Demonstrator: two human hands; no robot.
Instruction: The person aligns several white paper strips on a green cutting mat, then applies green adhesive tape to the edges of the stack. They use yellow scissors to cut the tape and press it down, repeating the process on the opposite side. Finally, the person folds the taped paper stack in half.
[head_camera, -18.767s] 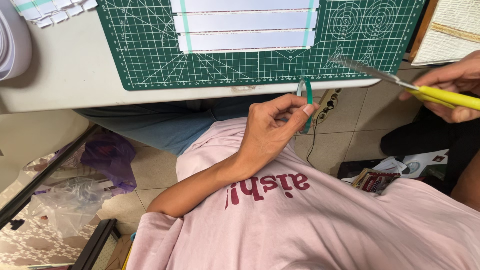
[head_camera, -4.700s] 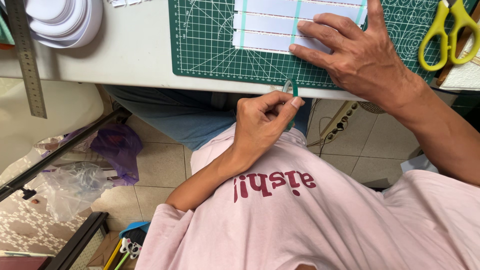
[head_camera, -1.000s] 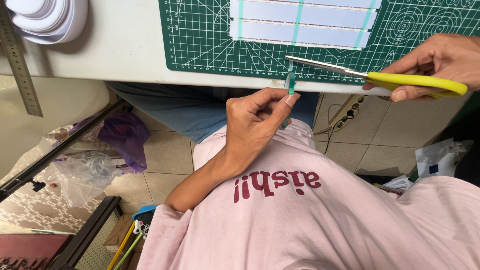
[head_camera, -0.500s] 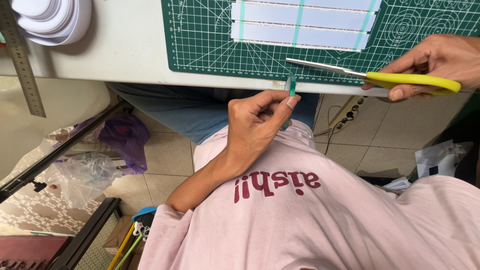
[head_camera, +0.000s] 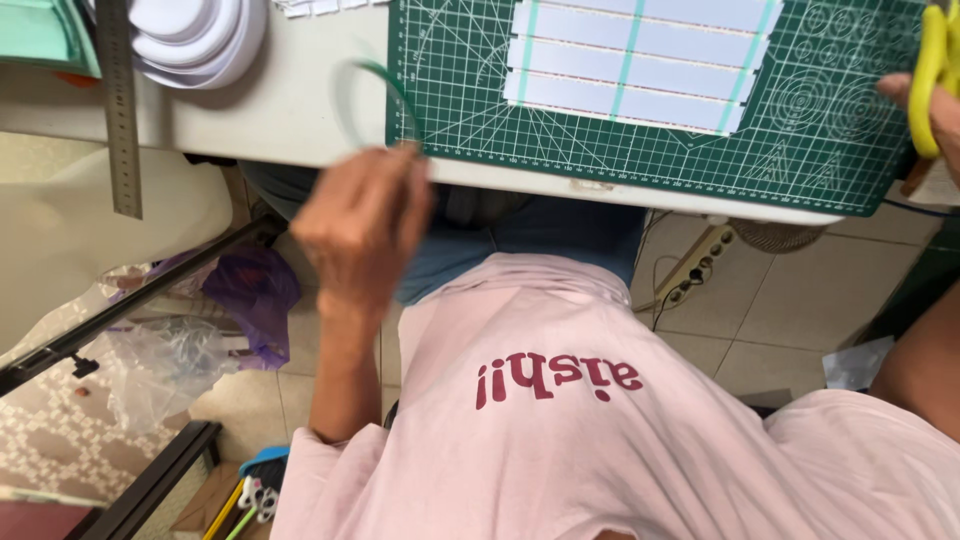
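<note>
Apparently mid-taping: left hand (head_camera: 362, 228), blurred at centre left, pinches a curling green tape strip (head_camera: 375, 85) over the cutting mat (head_camera: 450, 90) edge; right hand (head_camera: 940, 105), upper right, grips yellow scissors (head_camera: 932, 60); pressing down looks next.

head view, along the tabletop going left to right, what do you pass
steel ruler → stack of white discs → curled green strip → white paper strips on the cutting mat → yellow scissors in the right hand
</note>
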